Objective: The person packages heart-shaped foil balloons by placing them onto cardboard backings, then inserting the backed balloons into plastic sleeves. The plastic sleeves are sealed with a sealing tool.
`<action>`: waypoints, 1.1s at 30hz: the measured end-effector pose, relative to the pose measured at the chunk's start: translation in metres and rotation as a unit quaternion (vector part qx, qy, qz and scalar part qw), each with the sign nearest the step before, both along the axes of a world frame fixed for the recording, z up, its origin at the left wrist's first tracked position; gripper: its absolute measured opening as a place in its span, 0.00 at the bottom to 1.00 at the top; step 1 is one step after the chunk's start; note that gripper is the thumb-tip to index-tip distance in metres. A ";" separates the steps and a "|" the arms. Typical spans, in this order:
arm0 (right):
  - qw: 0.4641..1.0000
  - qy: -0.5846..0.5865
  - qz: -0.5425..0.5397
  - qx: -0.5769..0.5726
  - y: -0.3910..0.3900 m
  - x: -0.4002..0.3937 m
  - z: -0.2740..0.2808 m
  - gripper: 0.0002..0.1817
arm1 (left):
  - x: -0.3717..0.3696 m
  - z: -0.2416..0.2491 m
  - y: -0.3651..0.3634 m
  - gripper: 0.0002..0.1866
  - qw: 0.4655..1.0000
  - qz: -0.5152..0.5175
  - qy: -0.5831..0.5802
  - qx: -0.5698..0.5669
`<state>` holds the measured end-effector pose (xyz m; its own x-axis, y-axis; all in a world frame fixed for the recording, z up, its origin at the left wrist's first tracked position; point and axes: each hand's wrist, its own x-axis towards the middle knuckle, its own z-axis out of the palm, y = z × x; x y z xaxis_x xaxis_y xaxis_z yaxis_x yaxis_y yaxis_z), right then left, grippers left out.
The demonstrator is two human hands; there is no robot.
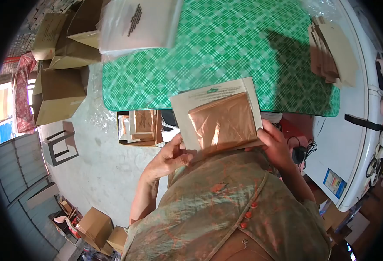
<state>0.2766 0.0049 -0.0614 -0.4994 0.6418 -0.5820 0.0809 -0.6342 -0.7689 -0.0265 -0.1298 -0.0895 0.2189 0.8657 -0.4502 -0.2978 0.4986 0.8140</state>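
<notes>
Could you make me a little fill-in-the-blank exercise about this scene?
1. The checked cover on the table is white and ____.
2. The left hand and right hand are on the flat packet; the open carton is nearer the ____ one.
3. Down the shirt's front, ____ red buttons show.
4. The brown card pieces lie toward the table's ____ side in this view.

Missing words: green; left; three; right.

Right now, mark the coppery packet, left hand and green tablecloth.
Coppery packet [224,123]: head view, middle of its front.
Left hand [166,161]: head view, mid-hand.
Green tablecloth [226,65]: head view, patterned top.
</notes>
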 end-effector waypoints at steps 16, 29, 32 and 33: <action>0.996 0.027 -0.084 0.005 -0.005 0.002 -0.020 0.15 | 0.007 0.016 0.031 0.18 0.986 0.108 -0.099 -0.076; 0.992 -0.027 -0.021 0.118 -0.008 -0.001 -0.015 0.21 | 0.014 -0.001 0.038 0.12 0.991 0.073 0.106 0.027; 0.997 0.009 -0.064 0.052 -0.009 -0.008 -0.008 0.20 | 0.028 -0.003 0.049 0.07 0.980 0.159 0.110 0.049; 0.997 0.006 -0.058 0.056 -0.009 -0.007 -0.010 0.19 | 0.030 -0.003 0.051 0.07 0.975 0.179 0.121 0.050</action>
<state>0.2697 -0.0038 -0.0716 -0.4240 0.7561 -0.4986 0.0030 -0.5494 -0.8356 0.0032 -0.0787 -0.0922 -0.2081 0.9090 -0.3612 -0.2315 0.3130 0.9211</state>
